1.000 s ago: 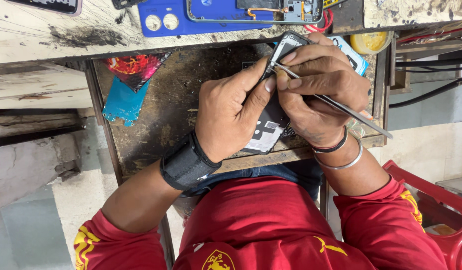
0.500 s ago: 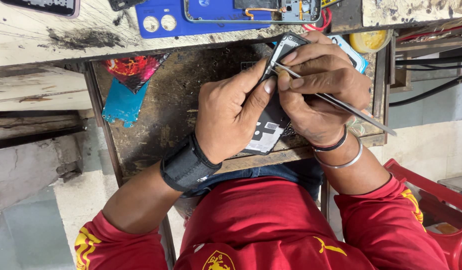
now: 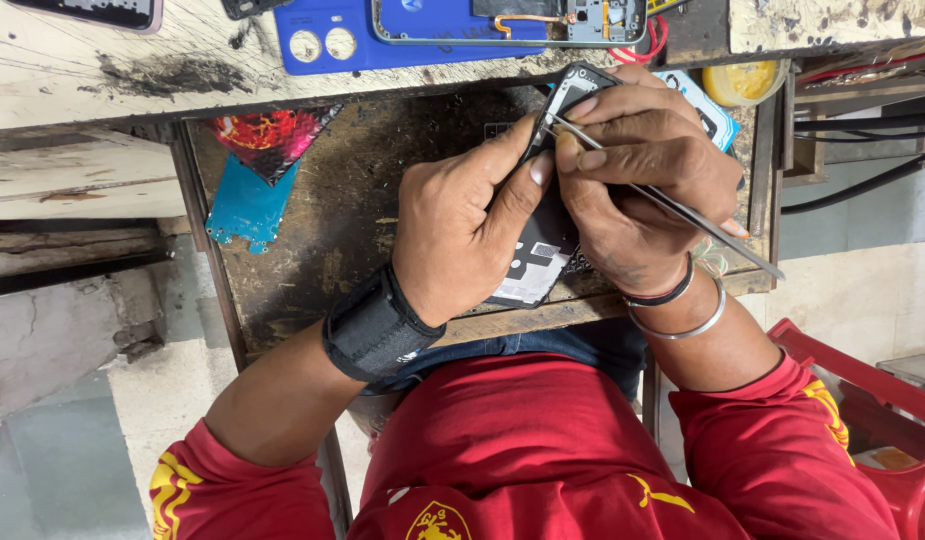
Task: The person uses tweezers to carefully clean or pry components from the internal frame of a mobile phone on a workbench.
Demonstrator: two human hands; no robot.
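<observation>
The left hand (image 3: 461, 235) clasps a dark opened phone body with a pale inner plate (image 3: 543, 250), thumb pressed near its upper edge. The right hand (image 3: 638, 190) closes around thin metal tweezers (image 3: 683, 210), whose tips meet the phone's top at about 11 o'clock from that hand while the long end trails off toward 4 o'clock. The phone sits between both hands, over a stained, dark brown pull-out board (image 3: 343, 220). Above it, at 12 o'clock, runs a scuffed pale wooden bench top (image 3: 103, 70); grey floor shows at 8 o'clock.

Against the earlier frames, the hands and the tweezers keep nearly the same pose, with only a slight shift.

A blue phone back cover (image 3: 333, 45) lies on the bench at 11 o'clock, a red glossy wrapper (image 3: 268, 135) and a teal flat panel (image 3: 248, 205) at 9 o'clock, a yellow tape roll (image 3: 745, 80) at 1 o'clock, a red plastic chair (image 3: 883, 400) at 4 o'clock. The fingers hide most of the phone.
</observation>
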